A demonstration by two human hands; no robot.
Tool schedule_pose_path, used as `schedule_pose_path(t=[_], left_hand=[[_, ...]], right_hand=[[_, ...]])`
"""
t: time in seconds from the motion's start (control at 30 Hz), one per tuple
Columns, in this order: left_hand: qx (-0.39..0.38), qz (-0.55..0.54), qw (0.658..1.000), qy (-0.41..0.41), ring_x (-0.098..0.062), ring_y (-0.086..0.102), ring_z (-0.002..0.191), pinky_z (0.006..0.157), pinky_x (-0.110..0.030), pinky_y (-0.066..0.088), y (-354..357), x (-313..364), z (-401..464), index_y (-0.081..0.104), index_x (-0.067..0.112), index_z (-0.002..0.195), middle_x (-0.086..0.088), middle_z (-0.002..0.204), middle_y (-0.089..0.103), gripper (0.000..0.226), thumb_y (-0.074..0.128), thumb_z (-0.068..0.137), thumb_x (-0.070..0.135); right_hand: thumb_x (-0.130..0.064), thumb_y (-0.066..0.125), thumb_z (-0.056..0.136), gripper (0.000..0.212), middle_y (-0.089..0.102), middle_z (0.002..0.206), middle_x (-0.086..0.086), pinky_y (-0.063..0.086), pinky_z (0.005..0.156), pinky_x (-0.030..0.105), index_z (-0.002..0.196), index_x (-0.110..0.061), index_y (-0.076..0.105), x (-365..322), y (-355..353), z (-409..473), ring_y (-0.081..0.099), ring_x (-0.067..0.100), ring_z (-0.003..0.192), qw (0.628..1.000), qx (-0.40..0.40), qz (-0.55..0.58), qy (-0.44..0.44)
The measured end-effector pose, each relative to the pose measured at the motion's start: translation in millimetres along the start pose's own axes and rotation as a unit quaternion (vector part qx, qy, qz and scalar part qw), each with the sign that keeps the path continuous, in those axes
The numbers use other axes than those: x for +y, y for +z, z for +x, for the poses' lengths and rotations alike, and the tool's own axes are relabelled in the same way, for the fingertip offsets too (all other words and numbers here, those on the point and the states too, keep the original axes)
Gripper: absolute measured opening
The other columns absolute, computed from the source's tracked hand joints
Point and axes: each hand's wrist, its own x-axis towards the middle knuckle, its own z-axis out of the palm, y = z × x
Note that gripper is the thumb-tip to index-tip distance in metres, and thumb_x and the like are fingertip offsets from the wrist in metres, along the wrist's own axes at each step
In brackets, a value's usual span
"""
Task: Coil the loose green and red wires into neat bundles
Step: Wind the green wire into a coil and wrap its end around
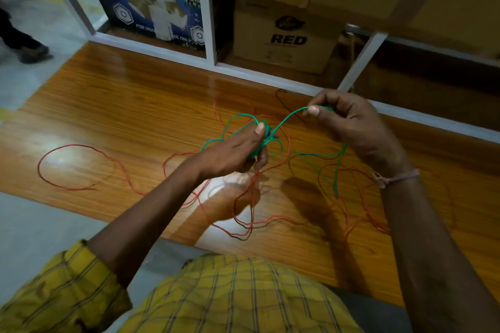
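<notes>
Head view, nearest: a yellow checked shirt (221, 295) fills the bottom edge, with 2 bare forearms reaching out over a wooden board (121, 105).
Left hand (238, 150): fingers curled round several gathered loops of the green wire (286, 119), thumb pressed on top of them.
Right hand (349, 121): thumb and forefinger pinch the same green wire, raised just above and to the right of the left hand; a thread band sits on that wrist.
Green wire: 1 span arches between the 2 hands; a loose tail hangs down below the right hand to the board.
Red wire (81, 165): uncoiled, sprawled across the board in wide loops, some passing under the hands and crossing the green tail.
Background: cardboard boxes (284, 38) behind a white frame.
Stage, as I judge it: green bundle partly wound, red untouched.
Risk: the green tail crosses red strands, so pulling could drag red into the coil; a slack left grip could let the loops spring apart.
</notes>
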Motion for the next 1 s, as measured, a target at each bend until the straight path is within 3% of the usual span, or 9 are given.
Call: schedule_pose_path(t=[0.13,0.2,0.37,0.47,0.53,0.63,0.73,0.87,1.0], left_hand=[[-0.111,-0.160,0.981,0.016,-0.019,0.024,0.052,0.049,-0.032,0.021,5.4,13.0,-9.8,0.051,0.002,0.142,-0.010,0.076,0.050,0.065,0.019,0.113,0.050],[-0.160,-0.228,0.960,0.037,-0.016,0.017,0.045,0.046,-0.022,0.022,3.5,20.3,-9.4,0.052,-0.016,0.121,-0.010,0.063,0.041,0.083,0.014,0.109,0.057],[-0.129,-0.362,0.921,0.067,-0.010,0.013,0.036,0.044,-0.023,0.023,-3.3,37.9,-5.1,0.053,0.001,0.086,-0.003,0.043,0.017,0.089,0.000,0.095,0.072],[-0.061,-0.412,0.905,0.085,-0.006,0.018,0.036,0.045,-0.021,0.027,-6.5,37.2,0.9,0.053,0.001,0.103,0.004,0.053,0.052,0.092,-0.010,0.099,0.068],[0.000,-0.424,0.900,0.098,-0.004,0.028,0.038,0.047,-0.022,0.028,-10.0,34.0,7.3,0.052,-0.001,0.117,-0.001,0.088,0.068,0.092,-0.007,0.102,0.067],[0.136,-0.360,0.921,0.064,-0.010,0.044,0.047,0.056,-0.028,0.033,-12.9,26.6,19.7,0.050,-0.010,0.133,-0.017,0.110,0.063,0.095,-0.005,0.106,0.064],[0.218,-0.161,0.962,0.011,-0.021,0.059,0.060,0.073,-0.038,0.047,-11.4,17.5,24.3,0.056,0.001,0.127,-0.026,0.087,0.064,0.091,-0.002,0.104,0.067],[0.211,0.050,0.976,0.011,-0.014,0.071,0.068,0.069,-0.032,0.052,-13.1,1.3,21.0,0.048,0.010,0.124,0.000,0.091,0.069,0.100,0.012,0.085,0.094],[0.139,0.168,0.976,0.002,0.005,0.061,0.062,0.064,-0.029,0.044,-10.5,-4.3,8.7,0.057,0.011,0.114,0.011,0.078,0.059,0.108,0.003,0.079,0.098]], right_hand=[[-0.016,0.073,0.099,0.014,0.063,0.084,0.001,0.044,0.072,0.022,0.097,-0.003,0.069,27.1,16.9,20.5,0.054,0.003,0.078,0.996,0.081,-0.032,-0.011],[-0.021,0.074,0.098,0.014,0.065,0.086,0.010,0.045,0.075,0.031,0.095,-0.008,0.070,44.5,33.2,26.5,0.056,0.009,0.083,0.995,0.098,-0.026,0.008],[-0.040,0.060,0.099,0.025,0.061,0.064,0.002,0.040,0.056,0.023,0.082,-0.029,0.075,59.1,76.6,11.1,0.050,0.004,0.060,0.993,0.021,0.042,0.111],[-0.039,0.050,0.110,0.034,0.050,0.059,-0.004,0.031,0.037,0.018,0.090,-0.026,0.075,58.6,95.2,-7.6,0.037,0.006,0.039,0.978,-0.074,0.069,0.185],[-0.041,0.046,0.112,0.035,0.051,0.062,-0.001,0.034,0.035,0.020,0.100,-0.021,0.072,54.5,103.7,-18.9,0.037,0.009,0.037,0.966,-0.136,0.070,0.208],[-0.041,0.047,0.111,0.028,0.060,0.063,0.003,0.036,0.036,0.022,0.104,-0.033,0.073,38.7,110.6,-31.4,0.040,0.011,0.035,0.959,-0.195,0.020,0.207],[-0.039,0.053,0.110,0.023,0.069,0.068,0.011,0.037,0.036,0.022,0.117,-0.029,0.071,15.2,104.3,-38.4,0.044,0.008,0.034,0.956,-0.242,-0.034,0.163],[-0.023,0.067,0.104,0.023,0.071,0.065,0.004,0.040,0.043,0.020,0.126,-0.026,0.072,-9.5,74.0,-34.6,0.053,0.003,0.042,0.956,-0.270,-0.051,0.098],[-0.029,0.069,0.100,0.022,0.059,0.059,0.001,0.036,0.039,0.023,0.108,-0.010,0.075,-20.9,35.9,-24.7,0.046,0.012,0.045,0.984,-0.169,0.012,0.062]])
